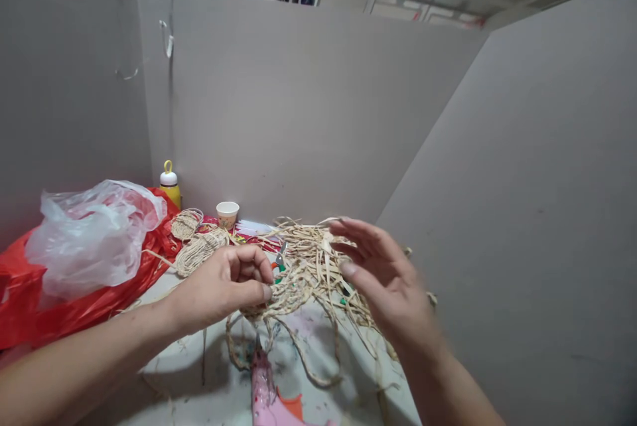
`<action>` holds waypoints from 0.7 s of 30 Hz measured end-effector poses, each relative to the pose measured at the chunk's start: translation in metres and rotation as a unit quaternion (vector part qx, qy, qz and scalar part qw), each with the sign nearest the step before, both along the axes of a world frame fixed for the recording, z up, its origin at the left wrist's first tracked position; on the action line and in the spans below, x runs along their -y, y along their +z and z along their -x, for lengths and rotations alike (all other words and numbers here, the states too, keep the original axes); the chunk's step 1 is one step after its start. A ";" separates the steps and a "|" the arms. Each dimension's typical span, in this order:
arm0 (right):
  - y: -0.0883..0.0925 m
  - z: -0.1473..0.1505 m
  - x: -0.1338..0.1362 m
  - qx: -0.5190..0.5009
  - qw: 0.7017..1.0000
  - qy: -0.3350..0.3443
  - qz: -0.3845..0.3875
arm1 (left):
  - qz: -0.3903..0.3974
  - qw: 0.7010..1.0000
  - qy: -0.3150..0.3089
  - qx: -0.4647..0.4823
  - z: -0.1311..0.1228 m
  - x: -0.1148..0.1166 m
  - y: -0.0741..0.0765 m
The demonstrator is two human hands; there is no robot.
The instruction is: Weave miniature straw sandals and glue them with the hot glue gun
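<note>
My left hand (233,286) pinches the edge of a braided straw piece (293,290) between thumb and fingers. Cords of braided straw hang from this piece in loops above the table. To the right, my right hand (383,273) is raised with thumb and fingers apart, in front of a heap of loose straw strands (318,240). No strand can be made out between its fingers. Below the braided piece, a pink glue gun (263,386) with an orange trigger points its nozzle away from me. Pliers or cutters (281,255) lie partly hidden behind the straw.
Finished-looking woven straw pieces (202,250) lie left of centre, near a paper cup (227,212). A clear plastic bag (99,233) rests on a red bag (20,273). Behind them stands a yellow bottle (170,187). Grey partitions (279,101) enclose the table (209,399).
</note>
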State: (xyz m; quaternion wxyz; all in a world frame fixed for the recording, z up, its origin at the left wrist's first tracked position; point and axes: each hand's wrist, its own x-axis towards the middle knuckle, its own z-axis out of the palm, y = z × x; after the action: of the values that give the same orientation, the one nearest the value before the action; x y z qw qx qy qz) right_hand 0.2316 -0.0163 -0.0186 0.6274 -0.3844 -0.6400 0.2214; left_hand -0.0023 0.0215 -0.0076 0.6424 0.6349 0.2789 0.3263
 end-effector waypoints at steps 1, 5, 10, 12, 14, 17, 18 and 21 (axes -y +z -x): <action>0.000 0.000 0.000 0.053 0.998 0.026 0.012 | 0.000 1.000 -0.008 -0.003 0.000 0.000 0.000; -0.001 0.003 -0.001 0.206 0.973 0.088 0.053 | -0.012 0.999 -0.035 -0.017 0.000 0.001 -0.001; 0.003 0.008 0.000 0.222 0.968 0.111 0.033 | -0.011 0.995 -0.081 -0.058 0.002 -0.002 -0.001; 0.005 0.010 0.001 0.228 0.967 0.114 0.017 | 0.004 0.991 -0.112 -0.067 0.004 -0.007 0.001; 0.006 0.012 0.003 0.241 0.964 0.111 -0.006 | 0.019 0.988 -0.139 -0.061 0.006 -0.013 0.002; 0.006 0.016 0.005 0.266 0.958 0.101 -0.043 | 0.041 0.985 -0.163 -0.039 0.007 -0.017 -0.003; 0.005 0.018 0.006 0.273 0.955 0.100 -0.053 | 0.047 0.984 -0.170 -0.034 0.006 -0.017 -0.006; 0.003 0.021 0.008 0.296 0.947 0.109 -0.058 | 0.075 0.981 -0.179 -0.023 0.000 -0.013 -0.014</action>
State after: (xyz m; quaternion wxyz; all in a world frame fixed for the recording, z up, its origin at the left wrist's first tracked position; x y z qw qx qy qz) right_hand 0.2105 -0.0239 -0.0152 0.4031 -0.3231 -0.8467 0.1276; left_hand -0.0026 0.0348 -0.0220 0.7295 0.6322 0.1986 0.1694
